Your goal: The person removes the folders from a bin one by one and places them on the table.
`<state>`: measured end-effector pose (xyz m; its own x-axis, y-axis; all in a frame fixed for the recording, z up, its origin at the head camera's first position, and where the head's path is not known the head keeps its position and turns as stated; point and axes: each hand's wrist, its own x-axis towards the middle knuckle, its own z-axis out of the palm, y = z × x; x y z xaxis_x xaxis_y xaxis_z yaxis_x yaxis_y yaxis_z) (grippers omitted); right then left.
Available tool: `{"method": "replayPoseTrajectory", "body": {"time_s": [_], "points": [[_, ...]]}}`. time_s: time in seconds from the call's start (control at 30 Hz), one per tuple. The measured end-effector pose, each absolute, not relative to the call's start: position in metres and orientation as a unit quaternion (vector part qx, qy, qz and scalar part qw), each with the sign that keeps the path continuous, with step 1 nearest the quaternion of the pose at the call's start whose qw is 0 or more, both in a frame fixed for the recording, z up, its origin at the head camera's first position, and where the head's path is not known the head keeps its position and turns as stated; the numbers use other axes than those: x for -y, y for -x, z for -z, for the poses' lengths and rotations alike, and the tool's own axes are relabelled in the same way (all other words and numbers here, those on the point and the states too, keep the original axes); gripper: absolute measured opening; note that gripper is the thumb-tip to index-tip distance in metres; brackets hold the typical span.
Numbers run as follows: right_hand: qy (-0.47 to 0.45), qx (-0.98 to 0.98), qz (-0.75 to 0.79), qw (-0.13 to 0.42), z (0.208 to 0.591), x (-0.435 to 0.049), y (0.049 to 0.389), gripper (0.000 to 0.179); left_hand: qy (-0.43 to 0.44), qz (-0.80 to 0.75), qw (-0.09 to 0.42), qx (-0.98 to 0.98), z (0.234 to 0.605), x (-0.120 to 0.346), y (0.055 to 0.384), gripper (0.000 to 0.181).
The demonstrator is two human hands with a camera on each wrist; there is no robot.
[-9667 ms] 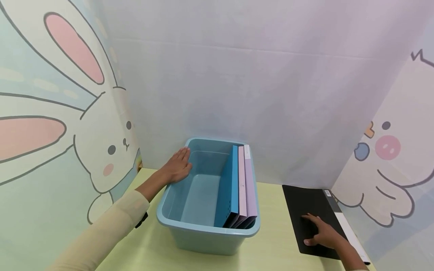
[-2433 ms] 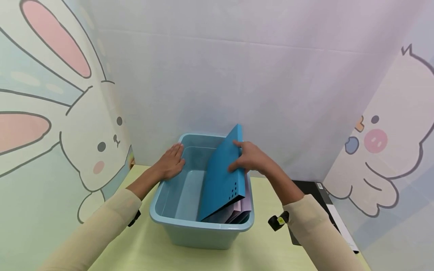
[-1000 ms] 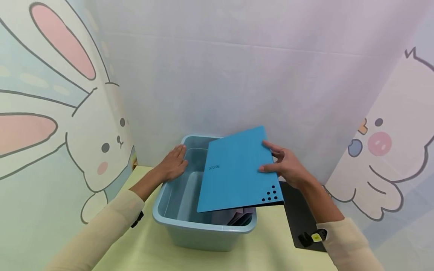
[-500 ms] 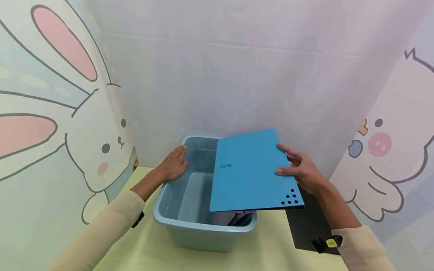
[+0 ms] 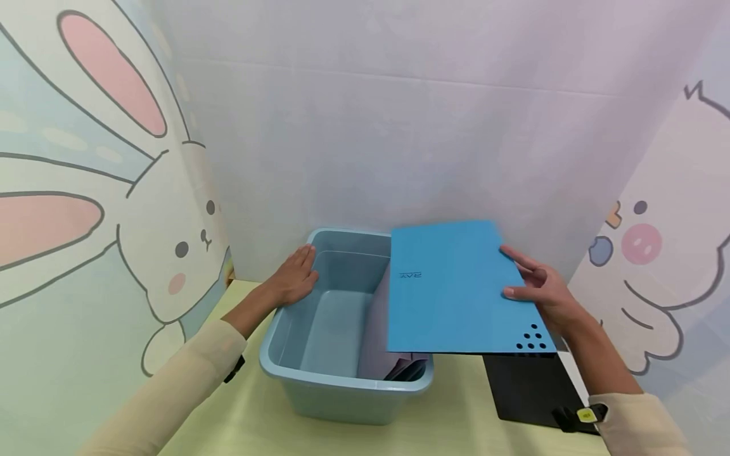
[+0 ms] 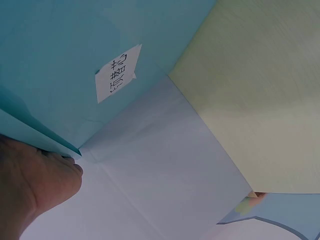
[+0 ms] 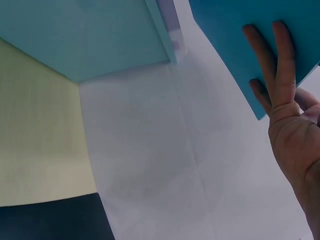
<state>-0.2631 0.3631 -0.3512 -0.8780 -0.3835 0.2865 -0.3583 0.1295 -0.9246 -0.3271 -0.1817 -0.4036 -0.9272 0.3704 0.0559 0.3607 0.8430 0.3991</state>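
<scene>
Curtain point(image 5: 365, 139) backed the surface point(image 5: 456, 415); the nearer right hand point(image 5: 538, 288) pinched the blue folder point(image 5: 456, 285), extending toward nine o'clock, spine running eleven-to-five, partly over the tub point(image 5: 336, 402), whose ten-o'clock rim bore the straight-fingered left hand point(image 5: 292, 282).

A tub point(image 5: 348, 405) stands on the table point(image 5: 456, 405), a backdrop point(image 5: 365, 145) behind it. The left hand point(image 5: 293, 277) rests on its left rim. Inside, folders point(image 5: 375, 335) stand along the right wall. The right hand point(image 5: 544, 292) holds another folder point(image 5: 456, 288) above the tub's right side, partly covering a flat folder point(image 5: 530, 389) lying on the table to the right.
</scene>
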Motion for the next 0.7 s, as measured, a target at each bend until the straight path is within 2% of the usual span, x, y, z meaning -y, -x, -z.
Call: {"method": "replayPoseTrajectory", "body": {"time_s": [0.7], "points": [[0.245,-0.75,0.614,0.002,0.375,-0.434,0.258,0.076,-0.189,-0.199,0.013,-0.961,0.407,0.182,0.332,0.072]]}}
